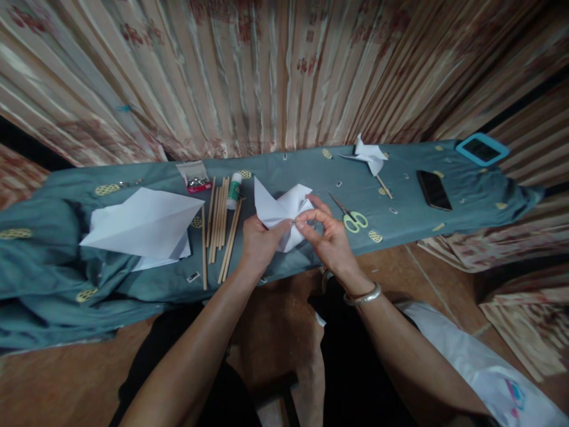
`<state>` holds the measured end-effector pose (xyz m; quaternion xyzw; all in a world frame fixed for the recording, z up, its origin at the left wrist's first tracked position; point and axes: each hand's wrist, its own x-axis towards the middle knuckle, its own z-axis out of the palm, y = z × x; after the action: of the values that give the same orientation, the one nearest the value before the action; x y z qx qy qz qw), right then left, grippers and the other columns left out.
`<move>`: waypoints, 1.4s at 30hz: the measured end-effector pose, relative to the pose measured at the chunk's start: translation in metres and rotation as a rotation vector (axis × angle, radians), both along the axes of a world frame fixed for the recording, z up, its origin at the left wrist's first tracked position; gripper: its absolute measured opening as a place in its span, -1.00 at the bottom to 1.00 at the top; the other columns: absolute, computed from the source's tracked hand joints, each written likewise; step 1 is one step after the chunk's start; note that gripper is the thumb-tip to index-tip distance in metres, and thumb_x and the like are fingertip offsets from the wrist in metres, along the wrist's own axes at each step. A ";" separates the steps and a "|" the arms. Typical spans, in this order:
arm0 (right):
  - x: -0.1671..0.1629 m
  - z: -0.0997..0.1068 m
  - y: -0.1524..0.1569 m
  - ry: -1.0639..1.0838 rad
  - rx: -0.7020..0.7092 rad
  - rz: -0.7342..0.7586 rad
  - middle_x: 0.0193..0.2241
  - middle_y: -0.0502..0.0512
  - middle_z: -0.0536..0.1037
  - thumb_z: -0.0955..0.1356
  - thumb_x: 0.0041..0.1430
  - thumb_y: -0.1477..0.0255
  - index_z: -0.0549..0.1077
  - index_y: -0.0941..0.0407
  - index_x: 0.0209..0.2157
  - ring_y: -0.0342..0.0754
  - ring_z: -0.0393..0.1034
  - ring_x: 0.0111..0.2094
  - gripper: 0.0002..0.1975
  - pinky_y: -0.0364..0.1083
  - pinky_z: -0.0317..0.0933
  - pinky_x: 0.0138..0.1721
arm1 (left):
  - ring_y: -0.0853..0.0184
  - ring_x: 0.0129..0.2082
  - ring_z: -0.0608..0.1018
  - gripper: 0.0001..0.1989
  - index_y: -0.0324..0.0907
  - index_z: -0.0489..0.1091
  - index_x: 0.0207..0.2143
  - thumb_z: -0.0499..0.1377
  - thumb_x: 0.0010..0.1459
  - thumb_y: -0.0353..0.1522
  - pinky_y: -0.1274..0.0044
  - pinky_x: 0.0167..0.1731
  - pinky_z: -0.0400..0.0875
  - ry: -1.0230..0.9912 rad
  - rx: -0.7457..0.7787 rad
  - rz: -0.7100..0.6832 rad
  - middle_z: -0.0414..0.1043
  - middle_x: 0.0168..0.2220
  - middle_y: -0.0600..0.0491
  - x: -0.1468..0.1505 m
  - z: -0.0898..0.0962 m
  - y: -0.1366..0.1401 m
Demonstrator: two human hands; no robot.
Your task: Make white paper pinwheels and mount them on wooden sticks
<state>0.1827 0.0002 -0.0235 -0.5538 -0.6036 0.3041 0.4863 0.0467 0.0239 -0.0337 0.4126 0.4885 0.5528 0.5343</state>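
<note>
My left hand grips a white paper pinwheel by its near left side, thumb pressed at the centre. The pinwheel's blades are folded inward, and one pointed corner stands up at the left. At that same centre my right hand is closed in a pinch on something small and thin, too small to name. The two thumbs nearly meet there. Green-handled scissors lie just right of my right hand. Left of my left hand are several wooden sticks and a glue stick.
White paper sheets lie on the cloth-covered table at left. Behind the sticks is a small open box of shiny metal pieces. A finished pinwheel on a stick, a phone and a blue-framed device lie at right.
</note>
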 end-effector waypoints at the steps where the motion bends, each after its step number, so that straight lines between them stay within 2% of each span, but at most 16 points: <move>1: 0.000 0.000 0.000 0.003 -0.002 -0.004 0.18 0.11 0.32 0.39 0.08 0.38 0.50 0.06 -0.38 0.04 0.07 0.27 -0.94 0.15 -0.14 0.27 | 0.35 -0.52 0.49 -0.80 -0.26 0.49 -0.50 0.34 -0.26 -0.35 0.56 -0.48 0.35 -0.009 0.000 -0.004 0.51 -0.53 0.09 0.000 0.000 0.000; 6: 0.000 0.000 0.000 0.007 -0.021 -0.009 0.19 0.17 0.31 0.39 0.08 0.37 0.50 0.08 -0.37 0.04 0.02 0.29 -0.91 0.12 -0.15 0.28 | 0.36 -0.50 0.50 -0.79 -0.25 0.49 -0.48 0.34 -0.26 -0.36 0.56 -0.45 0.36 -0.042 -0.002 -0.016 0.52 -0.51 0.09 0.000 0.002 -0.002; 12: 0.000 0.001 0.000 0.001 -0.037 -0.009 0.20 0.12 0.30 0.39 0.08 0.37 0.50 0.06 -0.37 0.03 0.04 0.29 -0.93 0.14 -0.14 0.27 | 0.34 -0.49 0.51 -0.80 -0.25 0.48 -0.50 0.34 -0.25 -0.35 0.53 -0.41 0.38 -0.019 -0.003 -0.007 0.51 -0.52 0.09 0.000 0.000 -0.001; 18: -0.002 0.002 -0.001 0.026 -0.036 -0.009 0.18 0.20 0.31 0.40 0.07 0.37 0.51 0.10 -0.38 0.06 0.05 0.29 -0.90 0.11 -0.14 0.27 | 0.38 -0.52 0.48 -0.82 -0.25 0.48 -0.52 0.34 -0.24 -0.36 0.57 -0.44 0.36 -0.009 0.023 0.014 0.51 -0.53 0.09 0.000 -0.004 0.001; 28: -0.002 0.001 -0.001 0.024 -0.028 -0.007 0.18 0.13 0.33 0.40 0.07 0.34 0.52 0.07 -0.38 0.06 0.05 0.28 -0.90 0.12 -0.14 0.27 | 0.37 -0.53 0.48 -0.81 -0.26 0.49 -0.53 0.34 -0.26 -0.35 0.57 -0.47 0.35 -0.007 0.008 0.024 0.51 -0.54 0.09 0.001 -0.004 0.001; 42: -0.004 0.001 -0.002 0.007 -0.017 -0.018 0.18 0.15 0.33 0.39 0.08 0.35 0.51 0.07 -0.38 0.07 0.04 0.29 -0.90 0.15 -0.18 0.28 | 0.39 -0.55 0.47 -0.85 -0.26 0.48 -0.55 0.33 -0.25 -0.37 0.59 -0.51 0.32 -0.002 0.015 0.038 0.49 -0.56 0.11 0.002 -0.002 0.000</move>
<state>0.1790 -0.0016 -0.0225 -0.5621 -0.5943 0.3068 0.4866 0.0484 0.0236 -0.0362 0.4067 0.4918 0.5667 0.5212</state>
